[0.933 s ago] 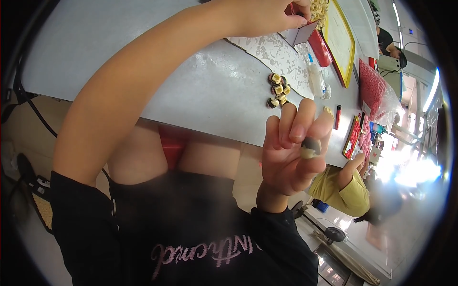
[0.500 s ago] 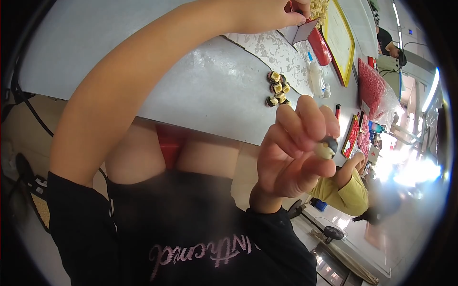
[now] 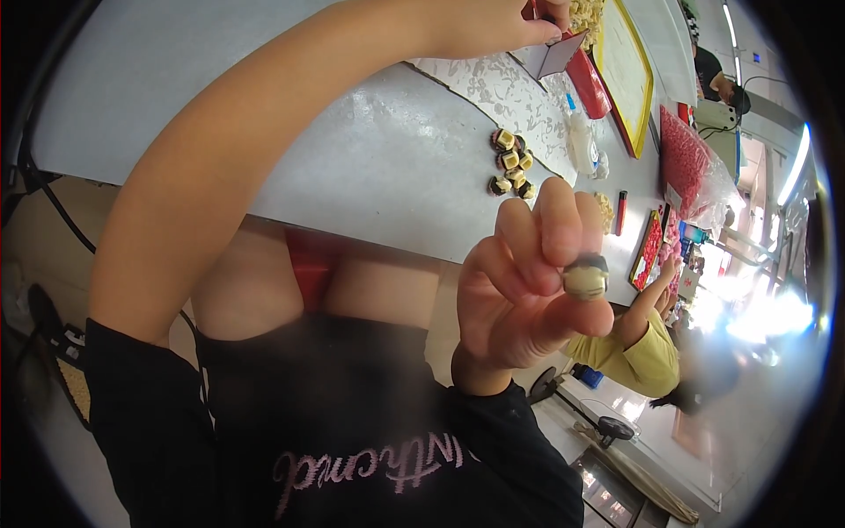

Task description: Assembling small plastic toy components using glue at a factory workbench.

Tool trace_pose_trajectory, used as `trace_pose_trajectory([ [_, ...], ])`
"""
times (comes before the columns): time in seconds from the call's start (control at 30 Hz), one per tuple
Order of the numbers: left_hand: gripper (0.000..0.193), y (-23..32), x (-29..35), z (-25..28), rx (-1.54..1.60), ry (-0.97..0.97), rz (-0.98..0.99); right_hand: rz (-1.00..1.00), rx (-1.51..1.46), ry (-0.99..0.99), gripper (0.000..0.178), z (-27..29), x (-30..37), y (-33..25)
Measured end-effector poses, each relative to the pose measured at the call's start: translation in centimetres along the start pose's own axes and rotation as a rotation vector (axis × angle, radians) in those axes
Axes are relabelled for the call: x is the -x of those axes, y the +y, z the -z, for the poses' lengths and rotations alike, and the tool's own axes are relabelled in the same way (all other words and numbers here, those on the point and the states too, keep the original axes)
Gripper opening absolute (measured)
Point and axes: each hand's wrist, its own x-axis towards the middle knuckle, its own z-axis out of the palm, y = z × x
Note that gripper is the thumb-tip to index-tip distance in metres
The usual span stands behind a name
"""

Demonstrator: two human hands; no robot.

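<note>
My right hand (image 3: pixel 528 282) is raised in front of me. Between its thumb and fingertips it pinches a small rounded cream-and-black piece (image 3: pixel 586 280), dark side up. My left arm stretches across to the top of the view. There my left hand (image 3: pixel 541 22) is partly cut off by the frame, its fingers closed at a folded card (image 3: pixel 559 56), pale inside with red edges. Just beyond my right hand, a little cluster of similar cream-and-dark pieces (image 3: pixel 510 163) lies on the grey table (image 3: pixel 370 158).
A pile of cream pieces (image 3: pixel 584 22) and a yellow-rimmed tray (image 3: pixel 623 79) stand beyond my left hand. Nearby lie a red packet (image 3: pixel 588 86) and a patterned white sheet (image 3: pixel 502 92). Farther right are a bag of pink pieces (image 3: pixel 691 163), a red tray (image 3: pixel 647 246) and a co-worker in a yellow-green top (image 3: pixel 629 356).
My right hand has shifted slightly left, and the small piece has turned between its fingers. My left hand has hardly moved.
</note>
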Motion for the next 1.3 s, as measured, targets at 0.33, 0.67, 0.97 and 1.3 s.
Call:
trace_pose_trajectory([
  [0.33, 0.012, 0.1, 0.0, 0.1, -0.011, -0.005, 0.014, -0.005, 0.004, 0.035, 0.043, -0.6, 0.0, -0.2],
  [0.67, 0.013, -0.2, 0.0, -0.2, -0.001, 0.009, -0.023, 0.015, 0.002, -0.02, 0.036, -0.5, -0.2, -0.3],
  [0.97, 0.012, 0.0, -0.1, -0.2, 0.025, 0.0, 0.012, -0.108, 0.145, 0.152, 0.027, 4.9, -0.9, -4.9],
  [1.3, 0.012, 0.1, -0.2, -0.2, 0.022, 0.041, -0.07, 0.191, 2.077, 0.143, 0.06, 6.7, -2.7, -2.7],
])
